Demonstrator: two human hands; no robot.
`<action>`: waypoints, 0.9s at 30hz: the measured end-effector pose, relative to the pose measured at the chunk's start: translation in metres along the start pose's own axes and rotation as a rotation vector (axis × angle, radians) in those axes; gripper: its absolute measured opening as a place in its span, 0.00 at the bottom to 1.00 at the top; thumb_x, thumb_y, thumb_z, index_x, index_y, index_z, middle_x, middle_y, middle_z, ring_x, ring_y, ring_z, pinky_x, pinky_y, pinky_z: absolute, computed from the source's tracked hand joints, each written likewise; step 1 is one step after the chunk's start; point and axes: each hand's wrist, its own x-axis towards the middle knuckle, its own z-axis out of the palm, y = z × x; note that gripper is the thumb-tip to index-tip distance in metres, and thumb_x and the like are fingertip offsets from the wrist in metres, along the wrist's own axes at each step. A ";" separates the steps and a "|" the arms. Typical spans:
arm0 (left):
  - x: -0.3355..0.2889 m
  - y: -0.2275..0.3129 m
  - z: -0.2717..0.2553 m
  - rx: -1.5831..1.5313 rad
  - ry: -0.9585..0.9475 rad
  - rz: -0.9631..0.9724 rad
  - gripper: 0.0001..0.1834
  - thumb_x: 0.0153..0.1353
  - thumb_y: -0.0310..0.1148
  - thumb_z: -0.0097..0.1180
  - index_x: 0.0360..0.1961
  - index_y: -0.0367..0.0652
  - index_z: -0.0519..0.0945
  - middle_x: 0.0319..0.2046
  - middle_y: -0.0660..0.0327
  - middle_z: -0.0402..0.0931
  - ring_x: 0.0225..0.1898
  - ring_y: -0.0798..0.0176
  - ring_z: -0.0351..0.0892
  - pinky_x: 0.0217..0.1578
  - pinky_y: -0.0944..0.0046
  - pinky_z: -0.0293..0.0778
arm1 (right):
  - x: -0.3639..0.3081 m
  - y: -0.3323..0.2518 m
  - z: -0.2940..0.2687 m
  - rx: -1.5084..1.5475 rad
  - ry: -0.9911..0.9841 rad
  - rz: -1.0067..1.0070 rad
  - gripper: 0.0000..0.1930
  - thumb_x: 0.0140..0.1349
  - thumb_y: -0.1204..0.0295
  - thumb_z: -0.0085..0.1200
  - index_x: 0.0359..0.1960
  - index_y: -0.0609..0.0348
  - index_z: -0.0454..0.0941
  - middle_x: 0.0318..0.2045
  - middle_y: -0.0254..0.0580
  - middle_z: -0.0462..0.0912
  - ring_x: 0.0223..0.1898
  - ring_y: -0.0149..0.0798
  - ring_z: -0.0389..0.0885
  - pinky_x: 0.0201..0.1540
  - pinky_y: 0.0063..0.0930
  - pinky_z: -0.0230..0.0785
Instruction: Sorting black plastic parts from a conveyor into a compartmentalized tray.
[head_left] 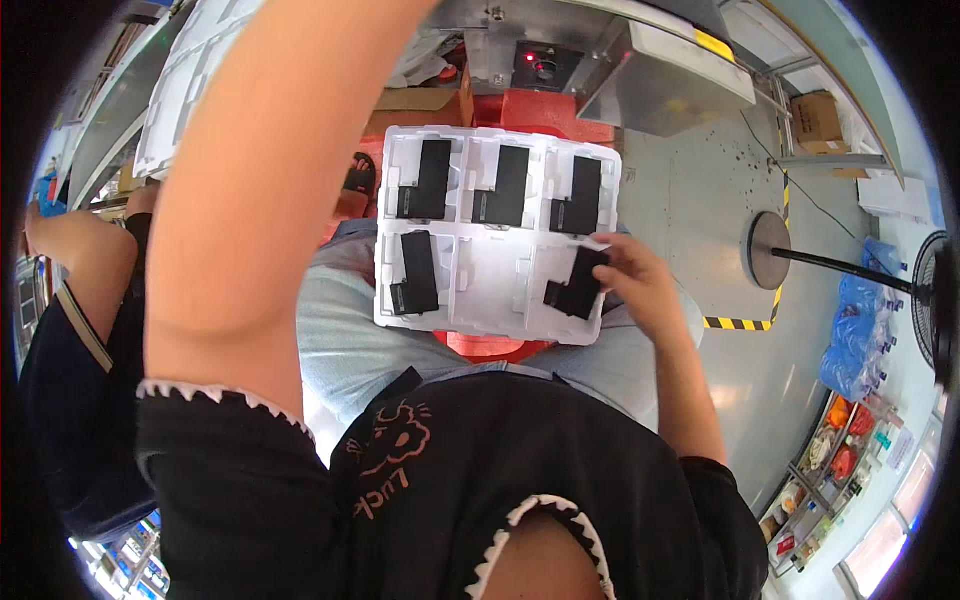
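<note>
A white plastic tray [488, 290] with two rows of three compartments rests on my lap. My right hand [636, 280] pinches the right edge of a black L-shaped flat piece [578, 284], thumb and fingers closed on it. That piece sits tilted in the near right compartment. Other black L-shaped pieces lie in the far left [425, 182], far middle [505, 188], far right [577, 196] and near left [415, 274] compartments. Only white plastic shows in the near middle one. My left arm [250, 190] reaches up past the top edge, its hand out of view.
Beyond the tray are a cardboard box [425, 108] and a metal machine panel with a lit red lamp [530, 58]. More white trays [195, 75] stand at far left, near another person's arm [85, 245]. A black fan [930, 300] stands right.
</note>
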 end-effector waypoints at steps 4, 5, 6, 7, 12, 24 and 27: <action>-0.111 0.062 -0.026 -0.310 -0.164 -0.203 0.14 0.56 0.41 0.57 0.38 0.42 0.80 0.28 0.59 0.79 0.29 0.62 0.79 0.31 0.62 0.71 | -0.007 0.040 -0.001 -0.268 0.067 0.198 0.18 0.54 0.80 0.54 0.48 0.60 0.75 0.28 0.40 0.74 0.29 0.30 0.73 0.34 0.23 0.67; -0.143 0.067 -0.024 -0.598 -0.144 -0.463 0.14 0.54 0.41 0.60 0.30 0.40 0.82 0.16 0.64 0.74 0.20 0.71 0.72 0.25 0.68 0.67 | -0.005 0.042 0.002 -0.394 0.072 0.014 0.19 0.53 0.80 0.55 0.48 0.60 0.75 0.31 0.44 0.74 0.31 0.36 0.74 0.36 0.26 0.68; -0.170 0.070 -0.029 -0.614 -0.209 -0.536 0.13 0.54 0.38 0.61 0.32 0.38 0.81 0.17 0.68 0.72 0.21 0.76 0.68 0.25 0.71 0.65 | -0.002 0.043 0.007 -0.517 0.080 -0.174 0.19 0.52 0.79 0.55 0.48 0.61 0.75 0.34 0.48 0.73 0.33 0.41 0.75 0.38 0.29 0.69; -0.206 0.070 -0.025 -0.705 -0.278 -0.729 0.09 0.56 0.32 0.61 0.33 0.38 0.81 0.26 0.70 0.76 0.31 0.78 0.70 0.33 0.76 0.67 | -0.001 0.047 0.013 -0.517 0.084 -0.187 0.19 0.52 0.79 0.55 0.48 0.61 0.75 0.34 0.48 0.73 0.33 0.41 0.75 0.38 0.29 0.69; -0.370 0.052 0.063 -0.648 -0.227 -1.054 0.14 0.52 0.35 0.64 0.34 0.35 0.80 0.20 0.62 0.73 0.22 0.70 0.69 0.25 0.70 0.67 | -0.011 0.060 0.052 -0.846 0.227 -0.357 0.26 0.49 0.77 0.58 0.54 0.64 0.69 0.49 0.54 0.67 0.47 0.53 0.70 0.51 0.36 0.66; -0.382 0.067 0.053 -0.051 -0.566 -0.406 0.38 0.47 0.26 0.62 0.61 0.36 0.60 0.52 0.47 0.64 0.54 0.44 0.64 0.54 0.52 0.62 | -0.066 0.087 0.041 -1.179 -0.226 -0.652 0.25 0.51 0.79 0.45 0.55 0.69 0.67 0.63 0.55 0.60 0.66 0.51 0.56 0.65 0.45 0.50; -0.379 0.063 0.049 0.054 -0.508 -0.284 0.38 0.46 0.28 0.63 0.60 0.39 0.62 0.58 0.48 0.59 0.57 0.44 0.61 0.55 0.49 0.60 | -0.072 0.088 0.033 -1.134 -0.251 -0.666 0.27 0.48 0.83 0.45 0.55 0.65 0.68 0.62 0.51 0.62 0.65 0.47 0.59 0.65 0.43 0.52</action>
